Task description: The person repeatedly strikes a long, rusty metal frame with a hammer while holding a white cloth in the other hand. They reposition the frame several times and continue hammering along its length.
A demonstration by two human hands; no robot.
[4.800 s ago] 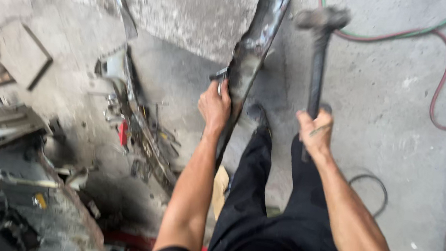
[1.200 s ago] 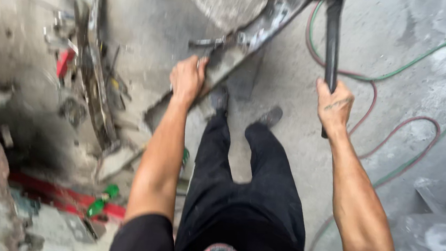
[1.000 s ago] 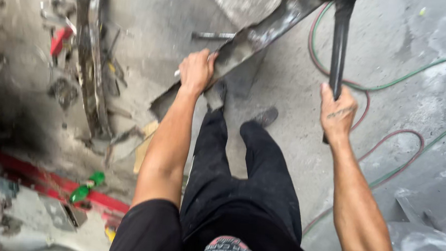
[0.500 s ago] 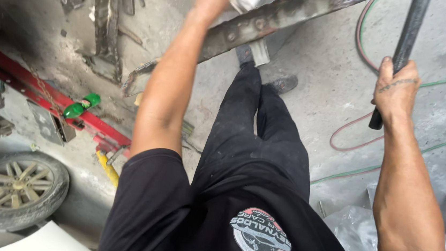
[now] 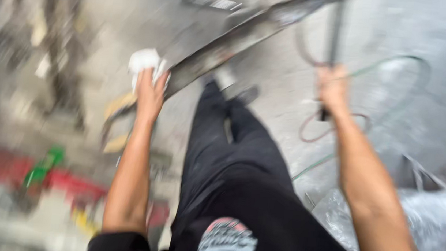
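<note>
The left hand (image 5: 151, 89) was clamped with a white rag (image 5: 143, 60) on the long metal bar (image 5: 241, 35) slanting toward the upper right, apparently steadying it, while the right hand (image 5: 332, 89) was wrapped around the hammer handle (image 5: 334, 38), raised above.

— What sort of place is this?

— A workshop, a rough metalworking or repair yard by the look of it. The concrete floor (image 5: 439, 107) is bare and stained.

— What else points that way?

— Green and red hoses (image 5: 395, 65) loop across the floor at the upper right. Blurred metal scrap and tools (image 5: 52, 51) lie piled at the upper left, and a long, worn steel bar (image 5: 241, 41) crosses the top centre.
</note>
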